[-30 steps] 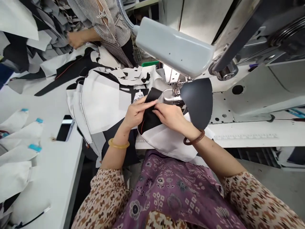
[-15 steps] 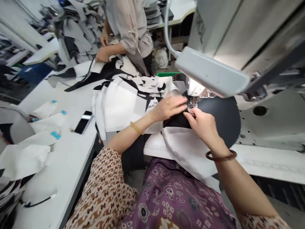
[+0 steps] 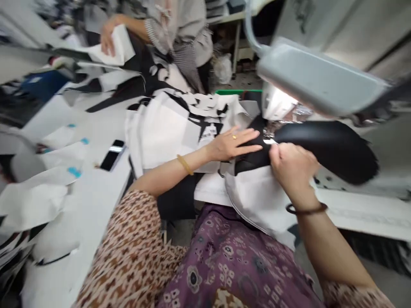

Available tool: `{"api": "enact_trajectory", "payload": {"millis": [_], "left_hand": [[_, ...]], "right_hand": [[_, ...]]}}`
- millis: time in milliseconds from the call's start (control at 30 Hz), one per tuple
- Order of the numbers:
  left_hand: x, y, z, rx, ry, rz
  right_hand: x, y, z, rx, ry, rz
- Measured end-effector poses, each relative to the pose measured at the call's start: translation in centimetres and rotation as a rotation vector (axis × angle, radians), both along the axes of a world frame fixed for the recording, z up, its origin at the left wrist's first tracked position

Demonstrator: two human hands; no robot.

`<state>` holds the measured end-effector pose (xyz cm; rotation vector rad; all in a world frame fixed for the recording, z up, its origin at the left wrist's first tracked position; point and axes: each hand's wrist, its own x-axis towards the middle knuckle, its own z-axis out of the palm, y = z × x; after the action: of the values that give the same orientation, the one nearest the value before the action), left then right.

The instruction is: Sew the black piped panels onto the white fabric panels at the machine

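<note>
My left hand [image 3: 233, 144], a ring on one finger, lies with fingers spread on black fabric [image 3: 252, 160] just left of the sewing machine's needle area [image 3: 271, 128]. Close to the needle, my right hand [image 3: 293, 164] is closed, its fingers wrapped round the edge of the black material. A large black piece [image 3: 330, 145] extends to the right from beside that hand. Beneath both hands a white piece with a piped edge [image 3: 260, 196] hangs toward my lap. The needle tip is hidden by glare.
The machine's lamp [image 3: 321, 77] hangs over the work. White panels [image 3: 163, 132] lie stacked at left, a phone [image 3: 112, 155] on the side table [image 3: 93, 201]. Across the table a person's hand [image 3: 111, 36] holds white cloth. A green bin rim [image 3: 237, 91] shows behind.
The large black piece has swung out to the right. My right hand has moved right and closed more; my left hand now lies flatter. The other person's hand has lifted white cloth.
</note>
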<state>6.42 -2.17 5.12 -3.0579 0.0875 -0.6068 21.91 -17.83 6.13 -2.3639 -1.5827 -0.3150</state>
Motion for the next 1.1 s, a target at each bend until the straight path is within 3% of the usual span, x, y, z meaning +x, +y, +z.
{"api": "enact_trajectory", "payload": {"millis": [233,533,733,933,1100], "left_hand": [[0.7,-1.0,-1.6,0.025,-0.136,0.106],[1.5,-4.3,-1.3,0.176,-0.210,0.304],[2.9,-5.9,-2.3,0.077,-0.291,0.457],[2.9,-6.0,-2.3,0.131,-0.312,0.463],[2.3,-5.5,-1.8,0.065,-0.238,0.425]], "right_hand": [[2.2,2.1,0.5,0.005,0.134,-0.108],[4.1,3.6,1.0,0.036,0.179,-0.089],[5.7,5.6,1.6,-0.085,0.216,-0.135],[6.3,6.1,1.5,-0.097,0.222,-0.080],[6.4,6.2,1.2,-0.081,0.172,-0.041]]}}
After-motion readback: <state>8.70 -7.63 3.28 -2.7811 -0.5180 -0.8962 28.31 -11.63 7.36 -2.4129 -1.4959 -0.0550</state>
